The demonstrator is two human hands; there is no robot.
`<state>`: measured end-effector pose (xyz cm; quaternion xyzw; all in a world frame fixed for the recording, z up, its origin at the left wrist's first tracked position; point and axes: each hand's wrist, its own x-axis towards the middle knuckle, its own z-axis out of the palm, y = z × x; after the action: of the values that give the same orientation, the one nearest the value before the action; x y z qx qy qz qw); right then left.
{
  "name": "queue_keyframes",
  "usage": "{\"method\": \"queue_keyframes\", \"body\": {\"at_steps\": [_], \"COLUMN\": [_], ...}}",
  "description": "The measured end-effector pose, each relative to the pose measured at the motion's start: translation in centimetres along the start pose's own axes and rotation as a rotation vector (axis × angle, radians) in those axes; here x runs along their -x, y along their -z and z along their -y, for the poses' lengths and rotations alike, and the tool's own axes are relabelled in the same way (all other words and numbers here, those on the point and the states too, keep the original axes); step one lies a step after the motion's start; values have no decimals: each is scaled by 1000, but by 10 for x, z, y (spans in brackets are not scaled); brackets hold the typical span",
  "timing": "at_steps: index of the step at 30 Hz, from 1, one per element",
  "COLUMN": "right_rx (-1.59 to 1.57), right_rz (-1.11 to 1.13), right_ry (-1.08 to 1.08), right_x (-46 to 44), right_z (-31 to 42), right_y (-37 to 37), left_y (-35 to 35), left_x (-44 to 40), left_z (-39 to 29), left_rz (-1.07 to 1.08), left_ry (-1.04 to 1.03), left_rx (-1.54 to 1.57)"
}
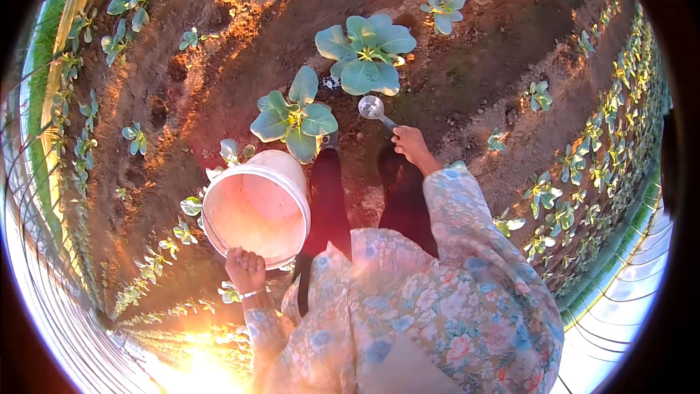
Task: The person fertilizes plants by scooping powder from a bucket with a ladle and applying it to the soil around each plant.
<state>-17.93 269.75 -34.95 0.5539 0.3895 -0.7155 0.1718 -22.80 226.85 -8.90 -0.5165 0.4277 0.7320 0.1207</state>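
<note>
My left hand (246, 271) is closed at the near rim of a white plastic bucket (257, 204), which is tilted so its inside faces me; only pale walls and bottom show in it. My right hand (412, 144) grips the handle of a grey scoop (372, 108), and whitish material lies in its round bowl. The scoop is held just below a large leafy plant (364, 55). Another broad-leaved plant (295, 117) grows to its left, between the scoop and the bucket. White grains (330, 82) lie on the soil between these two plants.
Brown soil (240, 87) surrounds my feet and dark trouser legs (332, 197). Smaller plants grow in rows on both sides, such as a seedling (135, 137) at left and a plant (539, 95) at right. Bright sunlight glares at lower left.
</note>
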Motion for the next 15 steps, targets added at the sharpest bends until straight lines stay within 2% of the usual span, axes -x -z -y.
{"method": "queue_keyframes", "body": {"at_steps": [3, 8, 12, 15], "right_rx": [-189, -91, -73, -47], "right_rz": [56, -43, -6, 24], "right_ry": [40, 71, 138, 154], "right_x": [64, 146, 158, 164], "right_z": [13, 26, 38, 54], "right_y": [52, 144, 201, 214], "left_y": [-16, -44, -51, -46], "left_x": [25, 75, 110, 136], "left_z": [10, 40, 56, 76], "left_rz": [-9, 30, 110, 98], "left_ry": [-23, -88, -134, -161], "left_rx": [-33, 15, 148, 224]}}
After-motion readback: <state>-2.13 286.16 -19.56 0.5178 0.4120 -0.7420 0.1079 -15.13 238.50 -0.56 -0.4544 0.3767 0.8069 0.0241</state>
